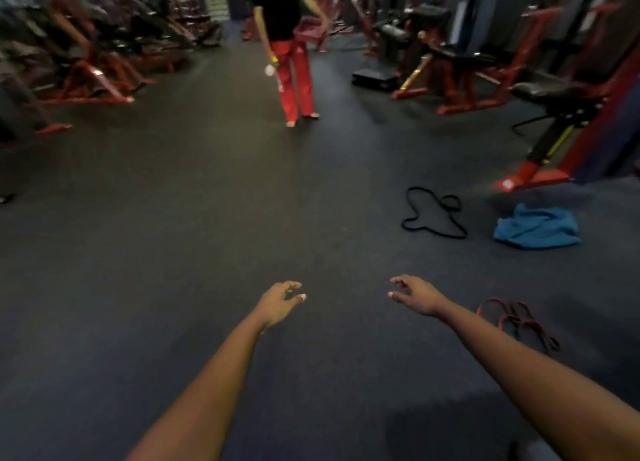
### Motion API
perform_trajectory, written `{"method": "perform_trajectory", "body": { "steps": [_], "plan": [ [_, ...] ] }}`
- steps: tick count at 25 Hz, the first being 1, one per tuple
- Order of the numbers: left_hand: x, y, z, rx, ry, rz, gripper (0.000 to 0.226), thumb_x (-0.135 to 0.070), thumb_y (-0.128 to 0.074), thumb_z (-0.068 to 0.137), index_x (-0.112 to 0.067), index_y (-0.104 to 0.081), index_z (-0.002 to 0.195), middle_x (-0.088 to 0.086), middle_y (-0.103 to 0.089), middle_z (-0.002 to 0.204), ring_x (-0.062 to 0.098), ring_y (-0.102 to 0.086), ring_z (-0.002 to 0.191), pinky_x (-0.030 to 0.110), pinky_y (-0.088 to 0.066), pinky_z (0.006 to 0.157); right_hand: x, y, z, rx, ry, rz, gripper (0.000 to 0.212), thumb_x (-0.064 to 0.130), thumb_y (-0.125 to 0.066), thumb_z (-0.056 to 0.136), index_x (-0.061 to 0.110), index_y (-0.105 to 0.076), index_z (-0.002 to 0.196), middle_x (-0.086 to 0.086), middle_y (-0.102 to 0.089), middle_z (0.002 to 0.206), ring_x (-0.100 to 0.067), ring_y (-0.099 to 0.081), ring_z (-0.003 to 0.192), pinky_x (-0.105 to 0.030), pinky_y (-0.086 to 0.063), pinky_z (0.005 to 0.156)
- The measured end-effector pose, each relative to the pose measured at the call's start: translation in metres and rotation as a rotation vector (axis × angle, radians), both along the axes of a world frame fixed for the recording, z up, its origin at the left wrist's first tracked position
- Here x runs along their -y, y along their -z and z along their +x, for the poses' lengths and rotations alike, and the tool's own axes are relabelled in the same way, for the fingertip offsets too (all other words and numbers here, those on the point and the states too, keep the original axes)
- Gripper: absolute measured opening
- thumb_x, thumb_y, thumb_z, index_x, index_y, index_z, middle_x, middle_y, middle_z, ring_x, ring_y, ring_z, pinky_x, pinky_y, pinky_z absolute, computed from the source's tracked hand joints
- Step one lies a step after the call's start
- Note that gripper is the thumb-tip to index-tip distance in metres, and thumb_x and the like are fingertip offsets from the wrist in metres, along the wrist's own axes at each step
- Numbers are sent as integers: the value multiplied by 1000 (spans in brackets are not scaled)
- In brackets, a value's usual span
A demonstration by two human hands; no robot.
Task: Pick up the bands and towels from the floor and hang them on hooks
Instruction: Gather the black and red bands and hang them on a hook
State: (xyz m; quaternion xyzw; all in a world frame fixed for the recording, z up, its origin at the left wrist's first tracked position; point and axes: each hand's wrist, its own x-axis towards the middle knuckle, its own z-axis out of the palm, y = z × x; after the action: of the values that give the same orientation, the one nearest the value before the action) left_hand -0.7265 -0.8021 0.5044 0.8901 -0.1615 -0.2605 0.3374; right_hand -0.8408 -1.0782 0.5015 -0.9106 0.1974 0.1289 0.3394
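A black band (420, 222) lies looped on the dark floor to the right of centre. Beside it, further right, sits a crumpled blue towel (536, 226). A red band (512, 316) lies tangled on the floor just right of my right forearm. My left hand (278, 303) and my right hand (417, 294) reach forward above the floor, fingers loosely curled, holding nothing. Both hands are apart from the bands and the towel. No hooks are in view.
A person in red trousers (296, 79) stands ahead in the aisle. Red-framed gym machines (540, 89) line the right side, and more machines (86, 62) line the left. A black step block (374, 79) sits near the right machines.
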Motion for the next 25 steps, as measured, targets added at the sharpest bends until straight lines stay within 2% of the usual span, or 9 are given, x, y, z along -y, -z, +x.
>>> {"method": "perform_trajectory", "body": {
  "steps": [5,10,13,21,25],
  "plan": [
    [138,1,130,-15,271,-12,42,-29,-49,92,-11,-45,130,9,-48,137,21,-47,126,29,-35,103,94,1,60,19,267,6,48,34,-56,89,12,-47,131,-9,-50,136,-20,-48,124,-28,-38,100],
    [273,10,262,4,502,-23,43,-30,-52,90,-11,-48,128,11,-48,136,23,-49,123,35,-38,106,182,7,123,-13,521,3,47,32,-55,90,12,-47,131,-9,-49,138,-20,-48,126,-28,-36,101],
    [348,7,334,12,623,-2,42,-30,-50,92,-12,-47,129,10,-47,137,25,-48,124,34,-37,104,227,6,180,-41,630,35,47,33,-53,91,13,-45,133,-7,-46,141,-22,-45,129,-30,-35,103],
    [549,48,457,7,807,59,41,-24,-50,92,-6,-47,129,14,-48,136,26,-47,125,33,-36,103,369,43,296,-99,820,125,46,31,-52,92,13,-45,134,-6,-48,140,-22,-46,127,-30,-37,102],
    [638,85,506,-91,736,80,35,-20,-50,92,-6,-52,125,14,-55,130,26,-52,120,30,-40,96,458,86,365,-128,835,211,44,29,-52,92,12,-47,132,-8,-52,136,-22,-52,122,-27,-39,98]
  ]
}}
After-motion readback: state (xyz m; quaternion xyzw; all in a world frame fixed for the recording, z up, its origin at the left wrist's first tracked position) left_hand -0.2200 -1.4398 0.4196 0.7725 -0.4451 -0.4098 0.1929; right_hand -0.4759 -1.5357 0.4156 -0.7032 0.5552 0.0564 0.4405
